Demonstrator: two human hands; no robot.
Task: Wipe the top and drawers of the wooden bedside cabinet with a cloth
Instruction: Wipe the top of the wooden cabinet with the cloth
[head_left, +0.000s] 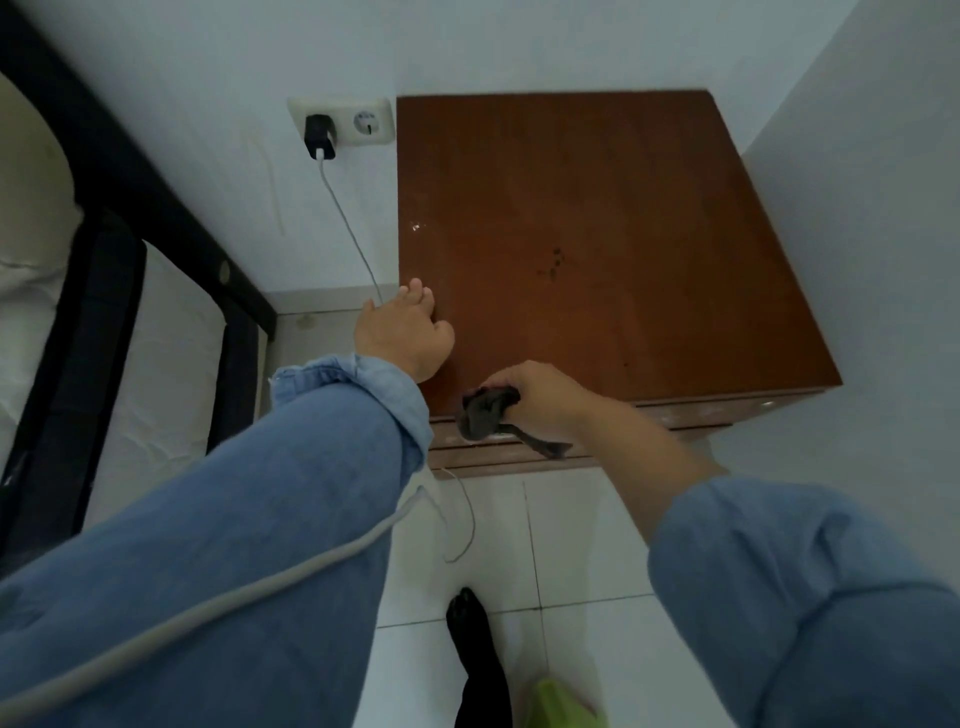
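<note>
The wooden bedside cabinet (613, 218) stands against the wall, its brown top bare with a few small marks. My left hand (402, 332) rests on the cabinet's near left edge, fingers curled over the side. My right hand (540, 397) grips a crumpled dark grey cloth (485, 413) at the front edge of the top, just above the drawer fronts (675, 410). A tail of the cloth hangs down over the upper drawer. Only thin strips of the drawer fronts show from this angle.
A wall socket (340, 122) with a black charger and white cable (353, 234) sits left of the cabinet. A black bed frame (156, 208) with a white mattress fills the left. White floor tiles (561, 545), a black sock-clad foot (475, 649) and something green (563, 704) lie below.
</note>
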